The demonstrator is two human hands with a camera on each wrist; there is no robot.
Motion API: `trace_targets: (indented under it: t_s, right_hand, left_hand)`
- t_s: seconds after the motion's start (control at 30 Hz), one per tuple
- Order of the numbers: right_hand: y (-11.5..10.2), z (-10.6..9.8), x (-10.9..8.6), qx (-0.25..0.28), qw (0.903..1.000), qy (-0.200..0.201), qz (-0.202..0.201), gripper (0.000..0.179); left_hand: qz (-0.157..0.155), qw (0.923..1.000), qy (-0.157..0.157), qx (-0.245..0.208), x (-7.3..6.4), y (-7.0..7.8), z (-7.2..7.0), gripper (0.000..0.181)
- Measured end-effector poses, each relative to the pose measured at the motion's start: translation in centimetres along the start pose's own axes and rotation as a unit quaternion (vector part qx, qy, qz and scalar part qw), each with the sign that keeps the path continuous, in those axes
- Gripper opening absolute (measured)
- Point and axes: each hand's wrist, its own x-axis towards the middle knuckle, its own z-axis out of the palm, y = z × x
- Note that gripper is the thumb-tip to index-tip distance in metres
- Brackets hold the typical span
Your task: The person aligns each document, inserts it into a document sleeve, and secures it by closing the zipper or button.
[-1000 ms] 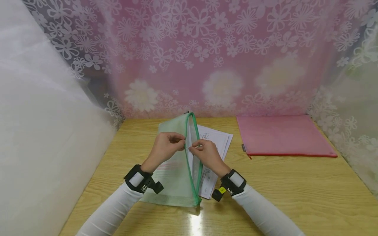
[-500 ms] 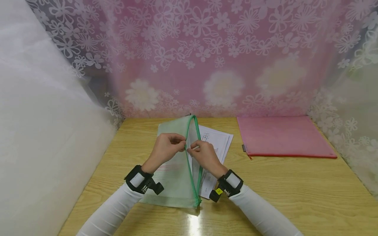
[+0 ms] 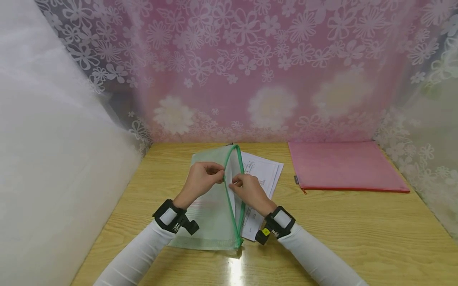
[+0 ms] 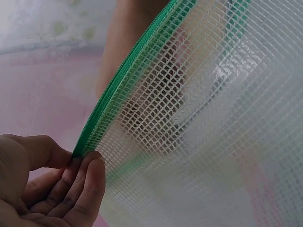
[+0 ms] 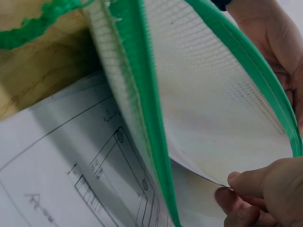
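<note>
A pale green mesh zip pouch (image 3: 211, 216) with a bright green zipper edge stands tilted on the table, its mouth gaping to the right. My left hand (image 3: 201, 180) pinches the near zipper edge (image 4: 111, 94) between thumb and fingers. Reaching into the mouth, my right hand (image 3: 250, 191) pinches the edge of a white paper sheet (image 5: 208, 151) inside. Pinkish print shows faintly through the mesh. Beneath the pouch's right side lie loose printed sheets (image 3: 266, 171) with line drawings, partly hidden by the pouch and my right hand.
A pink mesh zip pouch (image 3: 347, 165) with a red zipper lies flat at the back right of the wooden table (image 3: 322, 230). A pink floral curtain (image 3: 229, 99) hangs behind the table, and pale sheeting (image 3: 64, 159) closes the left side.
The top of the green pouch's mouth has sunk a little. My right hand has shifted slightly within the opening, while my left hand keeps its hold on the zipper edge.
</note>
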Motion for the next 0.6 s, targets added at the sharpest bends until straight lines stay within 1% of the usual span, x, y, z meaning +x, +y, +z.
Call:
trace_targets:
  t_s: [0.3,0.47,0.6]
  right_hand:
    - [0.5,0.1,-0.1,-0.015,0.9999,-0.005,0.003,0.019]
    - [0.8,0.1,-0.2,-0.006,0.9999,-0.013,0.009,0.024]
    - [1.3,0.0,-0.2,0.011,0.9993,-0.034,0.012,0.026]
  left_hand:
    - [-0.005,1.0,0.002,0.0,0.1,-0.4,0.1,0.019]
    - [-0.007,1.0,0.005,-0.001,0.1,-0.6,0.0,0.018]
    - [-0.009,0.9999,0.011,0.002,0.1,-0.8,-0.1,0.016]
